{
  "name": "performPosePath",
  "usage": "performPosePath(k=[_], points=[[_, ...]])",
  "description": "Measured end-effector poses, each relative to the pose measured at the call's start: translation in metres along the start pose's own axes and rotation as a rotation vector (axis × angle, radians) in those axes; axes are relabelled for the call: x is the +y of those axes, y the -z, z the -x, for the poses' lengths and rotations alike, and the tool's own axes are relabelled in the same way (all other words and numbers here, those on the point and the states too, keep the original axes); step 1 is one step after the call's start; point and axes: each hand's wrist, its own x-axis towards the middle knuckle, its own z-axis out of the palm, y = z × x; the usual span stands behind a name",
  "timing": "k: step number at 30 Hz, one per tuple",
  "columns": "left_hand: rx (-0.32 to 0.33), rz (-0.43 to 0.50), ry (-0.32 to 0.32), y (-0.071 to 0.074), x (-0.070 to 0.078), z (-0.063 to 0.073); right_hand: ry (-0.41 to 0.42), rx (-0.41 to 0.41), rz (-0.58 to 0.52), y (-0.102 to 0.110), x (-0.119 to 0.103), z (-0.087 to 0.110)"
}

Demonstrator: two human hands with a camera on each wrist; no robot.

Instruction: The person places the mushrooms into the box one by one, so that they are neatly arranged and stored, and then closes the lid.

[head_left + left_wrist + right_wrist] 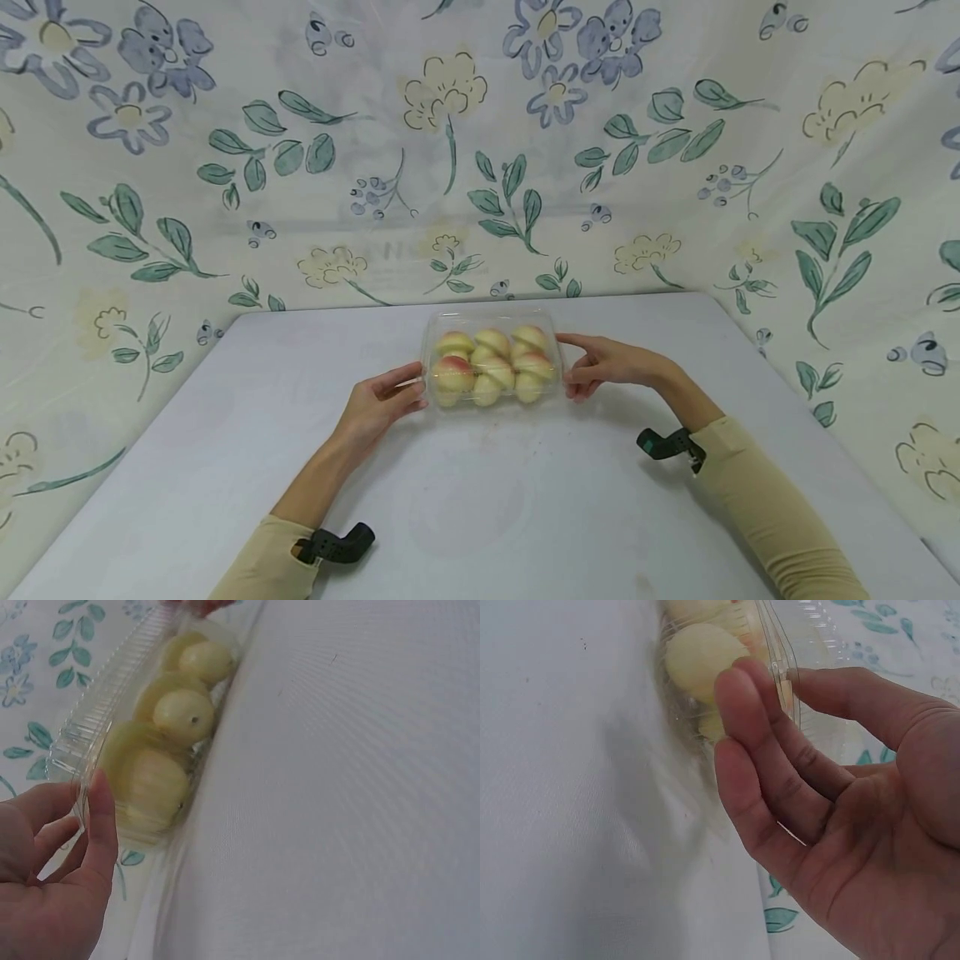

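A clear plastic clamshell box (492, 319) is held between my two hands near the far side of the table. Inside it sit several round, pale yellow fruits (453, 373) with a pink blush, looking like peaches. At the box's left end, my left hand (386, 396) pinches the rim, with the thumb on one side and fingers on the other, as the left wrist view shows. My right hand (607, 362) has the rim at the right end between thumb and fingers. In the right wrist view, one pale fruit (701, 660) shows through the plastic beside the fingertips (739, 694).
The white table (465, 500) stretches from the box back towards me. Behind its far edge hangs a cloth (420, 208) printed with flowers and leaves. Black wrist devices (341, 543) are strapped at both sleeves.
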Motion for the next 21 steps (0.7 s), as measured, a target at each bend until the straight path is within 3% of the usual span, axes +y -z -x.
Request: performPosePath(k=[12,21], points=[[0.016,-0.130,-0.020,0.0011,-0.0026,-0.0021,0.025,-0.005,0.026,-0.0017,0.0011,-0.0012],[0.022,-0.141,-0.015,0.0002,-0.0021,-0.0018,0.029,0.006,0.045,-0.0041,-0.0024,0.0000]])
